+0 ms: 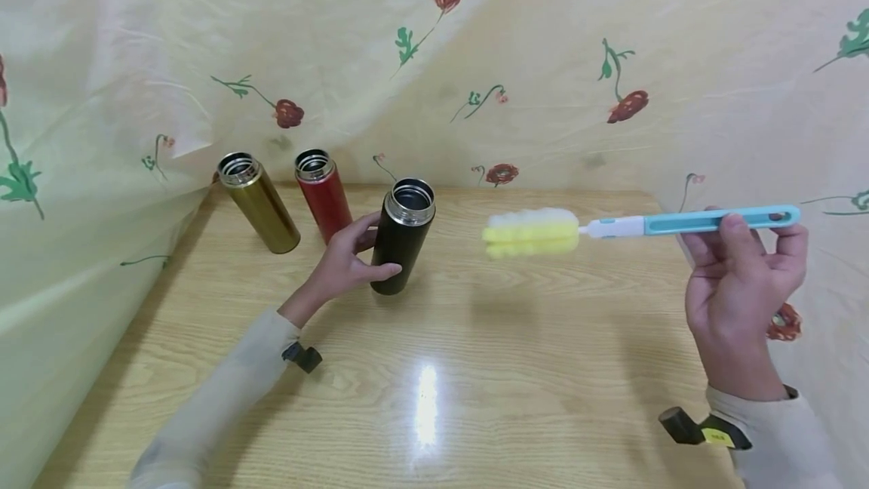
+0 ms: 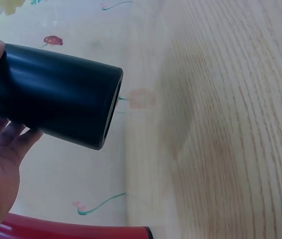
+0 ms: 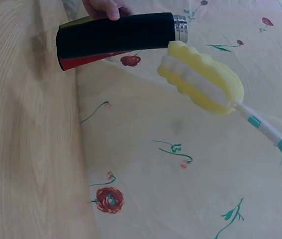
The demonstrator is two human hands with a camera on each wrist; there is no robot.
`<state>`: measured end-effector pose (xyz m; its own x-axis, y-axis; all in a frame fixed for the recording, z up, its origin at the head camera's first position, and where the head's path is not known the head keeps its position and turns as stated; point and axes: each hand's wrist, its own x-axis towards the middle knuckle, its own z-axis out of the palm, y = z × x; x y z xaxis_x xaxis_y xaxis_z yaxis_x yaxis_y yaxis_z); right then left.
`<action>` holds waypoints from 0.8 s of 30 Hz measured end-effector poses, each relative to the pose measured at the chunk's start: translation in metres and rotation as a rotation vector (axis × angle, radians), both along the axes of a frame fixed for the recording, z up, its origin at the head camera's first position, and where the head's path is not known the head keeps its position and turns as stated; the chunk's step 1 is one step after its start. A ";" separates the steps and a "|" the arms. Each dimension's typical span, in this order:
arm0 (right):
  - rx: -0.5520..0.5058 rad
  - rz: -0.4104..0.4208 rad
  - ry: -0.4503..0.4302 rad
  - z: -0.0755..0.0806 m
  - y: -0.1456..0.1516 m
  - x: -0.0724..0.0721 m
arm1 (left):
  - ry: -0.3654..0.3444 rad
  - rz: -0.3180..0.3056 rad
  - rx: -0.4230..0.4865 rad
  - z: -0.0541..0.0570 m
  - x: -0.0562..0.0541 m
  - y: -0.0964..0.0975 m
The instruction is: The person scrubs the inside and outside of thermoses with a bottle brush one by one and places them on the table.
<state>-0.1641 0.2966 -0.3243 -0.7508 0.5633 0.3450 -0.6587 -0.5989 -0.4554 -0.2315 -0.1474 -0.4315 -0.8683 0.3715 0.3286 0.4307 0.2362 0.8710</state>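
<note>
My left hand (image 1: 349,259) grips a black thermos bottle (image 1: 400,251), thumb on the near side. Its mouth is uncovered, with a steel threaded neck, and leans slightly right. In the left wrist view the base of the black bottle (image 2: 56,94) hangs above the table. My right hand (image 1: 743,281) holds a bottle brush by its turquoise handle (image 1: 699,222), level in the air at the right. The yellow and white sponge head (image 1: 532,234) points left toward the bottle, apart from it. In the right wrist view the sponge head (image 3: 200,82) appears just below the bottle's neck.
A gold bottle (image 1: 265,210) and a red bottle (image 1: 326,198) stand uncapped at the back left of the wooden table (image 1: 529,383). A flowered cloth (image 1: 543,59) hangs behind the table and along both sides.
</note>
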 end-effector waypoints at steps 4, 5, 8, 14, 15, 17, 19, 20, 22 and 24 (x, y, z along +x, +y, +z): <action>0.023 -0.016 -0.008 0.011 0.000 -0.002 | 0.021 -0.007 0.007 0.004 0.006 -0.004; 0.024 -0.019 -0.007 0.014 0.000 -0.003 | 0.030 -0.006 0.009 0.005 0.008 -0.006; 0.033 -0.038 0.004 0.023 -0.001 -0.006 | 0.062 0.002 0.000 0.006 0.011 -0.010; 0.052 -0.076 0.009 0.039 -0.008 -0.012 | 0.120 0.014 -0.060 0.008 0.017 -0.016; 0.050 -0.076 0.006 0.042 -0.010 -0.013 | 0.130 0.013 -0.070 0.008 0.018 -0.016; 0.062 -0.075 -0.001 0.046 -0.014 -0.014 | 0.150 0.011 -0.087 0.008 0.019 -0.016; 0.079 -0.075 0.001 0.050 -0.018 -0.015 | 0.177 0.008 -0.104 0.008 0.021 -0.015; 0.082 -0.071 0.001 0.052 -0.020 -0.016 | 0.187 0.004 -0.111 0.008 0.022 -0.015; 0.078 -0.058 0.008 0.055 -0.024 -0.017 | 0.205 -0.003 -0.126 0.009 0.023 -0.014; 0.083 -0.054 0.021 0.059 -0.028 -0.019 | 0.211 -0.015 -0.140 0.009 0.025 -0.013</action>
<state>-0.1827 0.2690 -0.2656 -0.7120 0.5715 0.4080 -0.6991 -0.5229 -0.4877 -0.2068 -0.1605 -0.4229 -0.7802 0.4383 0.4462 0.6036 0.3406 0.7209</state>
